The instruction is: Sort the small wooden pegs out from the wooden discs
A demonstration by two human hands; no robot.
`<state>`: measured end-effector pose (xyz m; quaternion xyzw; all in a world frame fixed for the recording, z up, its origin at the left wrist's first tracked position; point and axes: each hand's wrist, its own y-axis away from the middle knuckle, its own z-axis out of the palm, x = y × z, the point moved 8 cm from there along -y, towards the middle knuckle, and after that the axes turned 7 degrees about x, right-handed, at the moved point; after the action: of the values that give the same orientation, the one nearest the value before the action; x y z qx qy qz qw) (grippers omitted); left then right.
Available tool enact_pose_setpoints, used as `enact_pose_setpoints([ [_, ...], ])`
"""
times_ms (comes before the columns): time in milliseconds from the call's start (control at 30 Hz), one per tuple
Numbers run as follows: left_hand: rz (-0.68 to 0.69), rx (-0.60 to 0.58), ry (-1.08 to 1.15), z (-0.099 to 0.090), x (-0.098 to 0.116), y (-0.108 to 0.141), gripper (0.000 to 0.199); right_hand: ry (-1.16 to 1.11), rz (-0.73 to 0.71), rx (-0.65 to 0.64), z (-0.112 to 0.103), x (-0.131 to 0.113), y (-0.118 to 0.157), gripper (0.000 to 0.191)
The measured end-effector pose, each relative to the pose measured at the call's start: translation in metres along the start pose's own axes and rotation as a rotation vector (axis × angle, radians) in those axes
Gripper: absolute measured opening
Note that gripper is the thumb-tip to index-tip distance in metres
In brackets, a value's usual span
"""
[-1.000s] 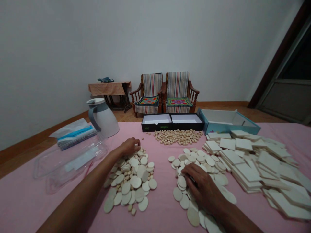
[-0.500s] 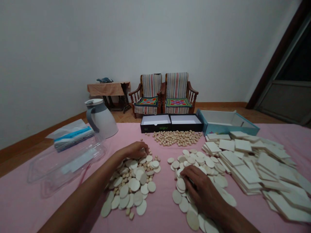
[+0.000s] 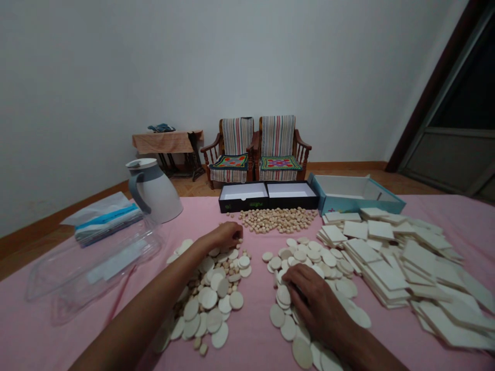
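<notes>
My left hand (image 3: 228, 236) is closed in a pinch just above the far edge of a mixed pile. A small pale wooden bead (image 3: 240, 240) shows at its fingertips. That pile holds white wooden discs (image 3: 208, 298) with small beads (image 3: 232, 268) among them. Beyond the hand spreads a heap of loose wooden beads (image 3: 276, 220). My right hand (image 3: 315, 299) rests, fingers curled together, on a second pile of round discs (image 3: 288, 327). Its fingertips touch the discs at the pile's left side; what they grip, if anything, is hidden.
Square wooden tiles (image 3: 386, 273) lie heaped at right. Behind the beads stand two black box trays (image 3: 243, 205) and a light blue box (image 3: 363, 205). A white jug (image 3: 162, 198), a tissue pack (image 3: 108, 221) and clear plastic trays (image 3: 104, 268) sit left on the pink cloth (image 3: 255, 319).
My left hand has moved slightly away from me, toward the bead heap, with the pinch kept. My right hand stays on the discs. The whole view has shifted a little to the left.
</notes>
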<state>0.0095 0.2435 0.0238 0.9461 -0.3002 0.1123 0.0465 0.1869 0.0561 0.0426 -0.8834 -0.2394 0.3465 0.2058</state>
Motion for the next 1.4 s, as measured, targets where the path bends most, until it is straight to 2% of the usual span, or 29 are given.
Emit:
enact_pose_setpoints([
  [200, -0.008, -0.002, 0.031, -0.002, 0.008, -0.007, 0.005, 0.013, -0.022, 0.009, -0.003, -0.004, -0.002, 0.024],
  [300, -0.067, 0.096, 0.019, -0.014, 0.003, -0.014, 0.009, 0.020, -0.029, 0.018, -0.004, -0.005, -0.003, 0.022],
  [400, -0.122, 0.214, 0.005, -0.031, -0.001, -0.015, 0.024, 0.022, -0.025, 0.007, -0.003, -0.005, -0.002, 0.022],
  [467, -0.103, 0.199, 0.015, -0.033, 0.002, -0.010, 0.026, 0.026, -0.021, 0.003, -0.002, -0.003, -0.002, 0.022],
  [600, 0.045, -0.019, 0.062, -0.017, 0.021, 0.011, 0.027, 0.036, -0.022, -0.002, 0.000, -0.003, 0.000, 0.022],
  [700, 0.122, -0.097, 0.061, -0.005, 0.034, 0.025, 0.038, 0.037, -0.020, -0.008, 0.000, -0.003, 0.000, 0.022],
  [1000, 0.247, -0.046, 0.031, 0.008, 0.061, 0.028, 0.032, 0.044, -0.013, -0.022, 0.001, -0.003, -0.001, 0.023],
  [1233, 0.328, 0.007, 0.051, 0.011, 0.070, 0.030, 0.018, 0.047, -0.029, -0.003, 0.001, -0.001, 0.000, 0.021],
  [1400, 0.296, 0.060, 0.075, 0.006, 0.066, 0.020, 0.019, 0.029, -0.033, -0.005, 0.000, -0.003, -0.001, 0.019],
])
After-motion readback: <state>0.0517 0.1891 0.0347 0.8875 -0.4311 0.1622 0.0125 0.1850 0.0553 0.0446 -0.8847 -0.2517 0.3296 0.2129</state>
